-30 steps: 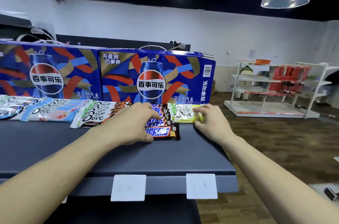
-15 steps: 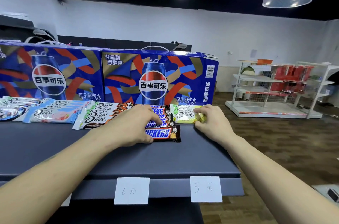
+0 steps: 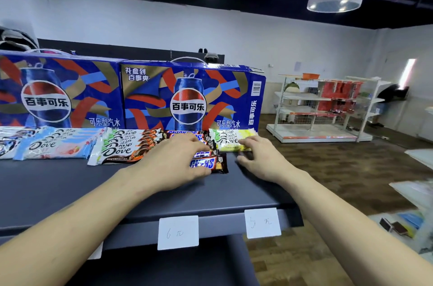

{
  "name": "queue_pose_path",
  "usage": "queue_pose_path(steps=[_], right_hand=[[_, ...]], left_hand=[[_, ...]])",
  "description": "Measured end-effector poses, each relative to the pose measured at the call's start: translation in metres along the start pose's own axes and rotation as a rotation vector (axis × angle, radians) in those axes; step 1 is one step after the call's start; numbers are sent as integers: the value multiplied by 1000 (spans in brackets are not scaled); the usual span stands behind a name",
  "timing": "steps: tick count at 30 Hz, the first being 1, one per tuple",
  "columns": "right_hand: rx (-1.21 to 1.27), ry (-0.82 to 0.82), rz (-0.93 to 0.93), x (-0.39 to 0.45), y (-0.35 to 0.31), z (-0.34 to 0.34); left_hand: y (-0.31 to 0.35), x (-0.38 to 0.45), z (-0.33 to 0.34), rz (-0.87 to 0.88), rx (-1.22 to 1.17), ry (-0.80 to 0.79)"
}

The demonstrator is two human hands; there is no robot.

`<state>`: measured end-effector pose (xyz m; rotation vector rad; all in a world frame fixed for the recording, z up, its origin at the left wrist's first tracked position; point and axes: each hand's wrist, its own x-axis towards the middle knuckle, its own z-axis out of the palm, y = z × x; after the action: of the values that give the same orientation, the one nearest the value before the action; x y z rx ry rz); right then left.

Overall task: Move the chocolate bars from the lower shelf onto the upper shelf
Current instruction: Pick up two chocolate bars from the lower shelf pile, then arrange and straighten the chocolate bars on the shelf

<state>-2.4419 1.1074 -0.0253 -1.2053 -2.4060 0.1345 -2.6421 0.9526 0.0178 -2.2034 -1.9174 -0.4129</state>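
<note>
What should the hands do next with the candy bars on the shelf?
Probably nudge the front Snickers bar back into its row. It sticks out nearer the shelf edge than the Dove bars beside it, and the left hand already rests on the Snickers stack, while the right hand touches the yellow-green Dove bar.

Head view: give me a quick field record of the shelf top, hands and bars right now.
left hand: rests on the Snickers bars
right hand: fingers touch the yellow-green Dove bar
row on shelf: pink Dove bars, brown Dove bars, Snickers, yellow-green Dove
behind row: Pepsi boxes
shelf edge: two price tags
</note>
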Motion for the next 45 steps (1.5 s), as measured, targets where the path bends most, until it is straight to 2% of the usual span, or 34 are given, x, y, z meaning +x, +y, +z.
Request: queue_pose_path(steps=[6, 15, 21, 26, 31, 39, 45], right_hand=[[11, 13, 34, -34, -26, -5], [105, 54, -83, -103, -89, -21], [116, 43, -125, -166, -115, -34], [171, 22, -162, -220, -132, -20], [239, -36, -208, -258, -168, 7], [341, -224, -304, -284, -248, 60], [338, -379, -424, -287, -345, 110]], left_hand=[[4, -18, -2, 57, -3, -10], [22, -79, -14, 35, 96, 29], [49, -139, -23, 7, 63, 77], [69, -197, -18, -84, -19, 53], [62, -264, -19, -217, -53, 0], [23, -373, -26, -446, -14, -54], [-31, -465, -34, -624, 16, -76]])
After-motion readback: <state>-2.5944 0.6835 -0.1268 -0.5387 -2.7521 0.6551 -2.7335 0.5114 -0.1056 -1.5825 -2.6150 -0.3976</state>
